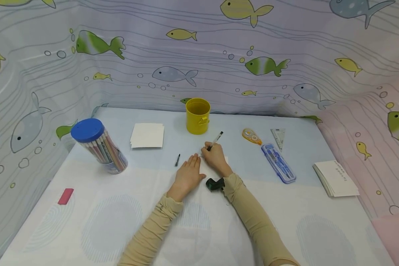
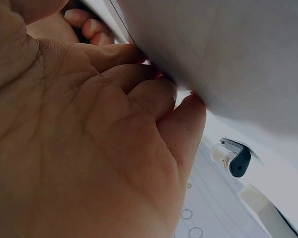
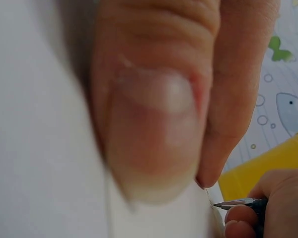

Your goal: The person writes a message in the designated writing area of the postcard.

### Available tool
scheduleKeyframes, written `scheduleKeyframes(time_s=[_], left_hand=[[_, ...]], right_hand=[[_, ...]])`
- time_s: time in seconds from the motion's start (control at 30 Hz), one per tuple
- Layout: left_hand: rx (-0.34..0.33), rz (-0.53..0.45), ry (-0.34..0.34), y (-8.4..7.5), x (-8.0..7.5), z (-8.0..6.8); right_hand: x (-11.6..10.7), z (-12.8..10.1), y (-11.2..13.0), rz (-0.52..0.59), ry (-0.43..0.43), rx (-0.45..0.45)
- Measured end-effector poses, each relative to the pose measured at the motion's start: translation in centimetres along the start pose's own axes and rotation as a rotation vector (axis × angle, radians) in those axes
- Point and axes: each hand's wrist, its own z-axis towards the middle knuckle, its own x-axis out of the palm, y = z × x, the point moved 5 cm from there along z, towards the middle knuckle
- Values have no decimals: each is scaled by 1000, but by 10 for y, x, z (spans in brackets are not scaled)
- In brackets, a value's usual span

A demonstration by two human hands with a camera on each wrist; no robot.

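Observation:
My right hand [image 1: 218, 159] grips a pen [image 1: 216, 139] with a dark end, tilted up to the right. In the right wrist view its metal tip [image 3: 231, 203] points down beside the left fingers. My left hand [image 1: 187, 176] lies palm down with straight fingers, just left of the right hand; its thumb [image 3: 151, 134] looms large in that view. A pale sheet of paper [image 1: 227, 159] peeks out under the hands, mostly hidden. Left of the left fingers lies a small pen cap [image 1: 177, 160], which the left wrist view shows with its clip.
A yellow bucket [image 1: 197, 125] stands behind the hands. To the left are a stack of square papers [image 1: 147, 135], a blue-lidded pencil tub [image 1: 103, 147] and a red eraser-like block [image 1: 65, 196]. Rightward lie correction tape [image 1: 251, 136], a set square [image 1: 278, 138], a blue case [image 1: 278, 163] and cards [image 1: 336, 179].

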Motion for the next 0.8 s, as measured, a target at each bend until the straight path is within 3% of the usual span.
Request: scheduleKeyframes(time_s=[0.33,0.8], left_hand=[[-3,5,8,2,2,1],[9,10,-9,0,2,1]], right_hand=[[-2,-2,-4,36,-77,45],[-4,-1,-6,-3,-64,48]])
